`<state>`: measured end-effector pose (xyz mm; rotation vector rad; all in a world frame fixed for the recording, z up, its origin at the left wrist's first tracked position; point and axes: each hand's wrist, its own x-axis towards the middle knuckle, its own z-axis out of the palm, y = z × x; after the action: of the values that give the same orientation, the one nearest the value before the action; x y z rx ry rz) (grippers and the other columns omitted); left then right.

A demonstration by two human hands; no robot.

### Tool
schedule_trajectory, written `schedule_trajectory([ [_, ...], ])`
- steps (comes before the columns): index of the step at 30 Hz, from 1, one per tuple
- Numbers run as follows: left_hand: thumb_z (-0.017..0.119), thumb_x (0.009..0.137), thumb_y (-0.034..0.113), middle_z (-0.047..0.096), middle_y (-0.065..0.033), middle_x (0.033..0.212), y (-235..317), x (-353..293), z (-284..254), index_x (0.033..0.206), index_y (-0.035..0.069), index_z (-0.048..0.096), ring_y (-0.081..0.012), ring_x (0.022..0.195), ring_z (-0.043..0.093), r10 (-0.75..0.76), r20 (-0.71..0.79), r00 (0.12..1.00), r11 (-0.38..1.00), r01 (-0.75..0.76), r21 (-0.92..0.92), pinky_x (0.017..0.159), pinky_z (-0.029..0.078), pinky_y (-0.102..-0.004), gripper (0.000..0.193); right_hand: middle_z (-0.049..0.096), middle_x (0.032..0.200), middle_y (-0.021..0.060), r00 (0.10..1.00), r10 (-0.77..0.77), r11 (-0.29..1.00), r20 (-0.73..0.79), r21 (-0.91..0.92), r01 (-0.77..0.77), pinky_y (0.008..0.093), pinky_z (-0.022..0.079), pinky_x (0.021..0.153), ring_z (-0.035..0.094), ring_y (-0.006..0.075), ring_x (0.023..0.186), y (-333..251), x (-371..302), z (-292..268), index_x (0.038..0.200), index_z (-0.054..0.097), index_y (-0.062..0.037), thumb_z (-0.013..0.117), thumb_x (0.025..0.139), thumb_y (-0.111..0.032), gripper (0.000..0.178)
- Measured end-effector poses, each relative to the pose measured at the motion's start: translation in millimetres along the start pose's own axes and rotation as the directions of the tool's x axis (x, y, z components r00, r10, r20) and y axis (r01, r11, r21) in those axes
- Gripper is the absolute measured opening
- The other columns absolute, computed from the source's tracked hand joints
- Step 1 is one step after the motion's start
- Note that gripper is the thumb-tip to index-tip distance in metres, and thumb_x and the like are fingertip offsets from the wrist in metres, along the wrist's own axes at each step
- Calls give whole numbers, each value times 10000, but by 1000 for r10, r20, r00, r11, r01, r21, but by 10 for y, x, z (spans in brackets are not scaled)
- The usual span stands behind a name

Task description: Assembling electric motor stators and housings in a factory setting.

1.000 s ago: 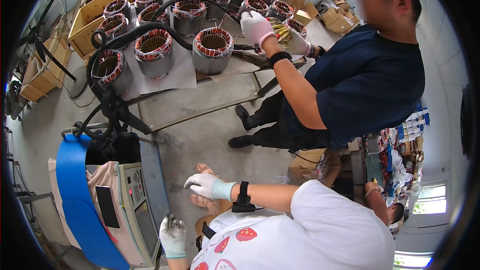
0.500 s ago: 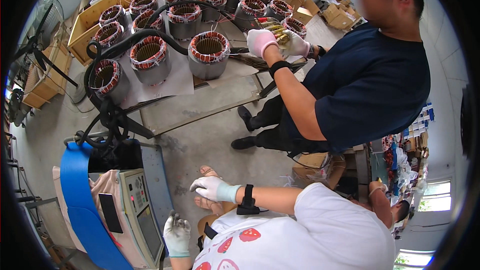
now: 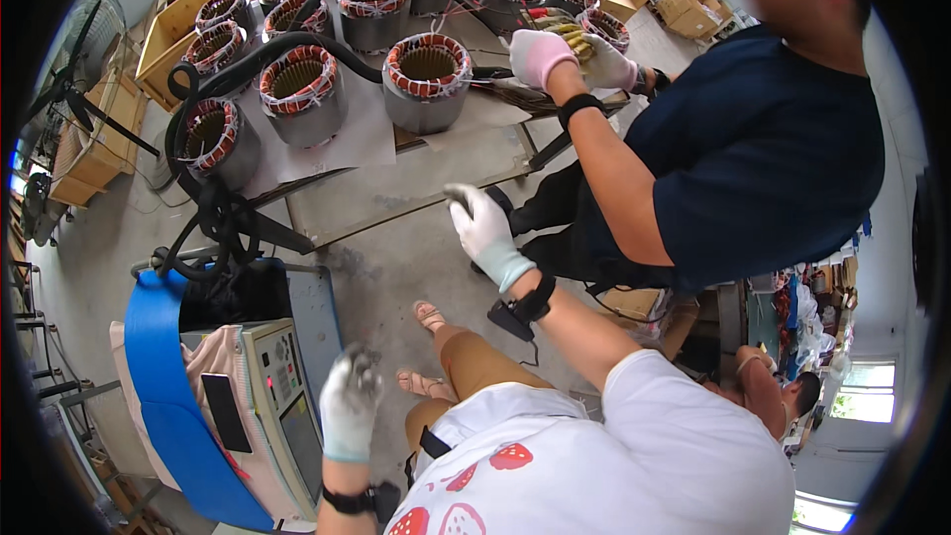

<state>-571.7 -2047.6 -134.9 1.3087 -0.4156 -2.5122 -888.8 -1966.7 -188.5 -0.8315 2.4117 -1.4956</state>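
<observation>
The right hand (image 3: 482, 228) has risen from knee level toward the table edge (image 3: 416, 200) — gloved fingers loosely curled, holding nothing — nearing the closest wound stator (image 3: 427, 79), while the left hand (image 3: 350, 404), empty and half-open, hovers beside the blue machine's panel (image 3: 282, 386).

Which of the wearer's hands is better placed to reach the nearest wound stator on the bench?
Probably right. The right hand is raised near the bench edge, below the nearest stator; the left hand hangs low by the blue machine's panel.

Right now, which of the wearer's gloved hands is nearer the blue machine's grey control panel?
Left. The left hand hovers just right of the grey control panel; the right hand is raised well up-right, towards the table.
</observation>
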Motion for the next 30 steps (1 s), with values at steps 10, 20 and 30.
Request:
schedule_trajectory([
  [10,516,970,196,616,-60,1065,813,2095,1802,1143,46,584,-198,909,565,-112,280,954,986,142,-90,879,472,-381,239,612,1152,174,955,-294,952,40,-72,297,400,454,958,571,337,1094,-895,1249,373,1130,656,4,605,853,-103,302],
  [20,403,1004,212,676,-75,1072,1045,3556,2618,1112,57,591,-200,1034,638,-249,6,968,966,248,65,949,500,-368,267,603,1162,177,975,67,633,213,-764,124,423,423,957,552,319,1134,-650,2423,376,1114,618,9,598,858,-408,490],
  [30,334,989,238,662,-123,1130,1182,3833,2726,1195,66,588,-258,1031,636,-408,296,864,912,396,102,953,492,-422,369,670,703,111,948,273,702,162,-708,-81,392,532,642,684,279,667,-440,2565,616,833,632,-72,569,884,-530,464],
])
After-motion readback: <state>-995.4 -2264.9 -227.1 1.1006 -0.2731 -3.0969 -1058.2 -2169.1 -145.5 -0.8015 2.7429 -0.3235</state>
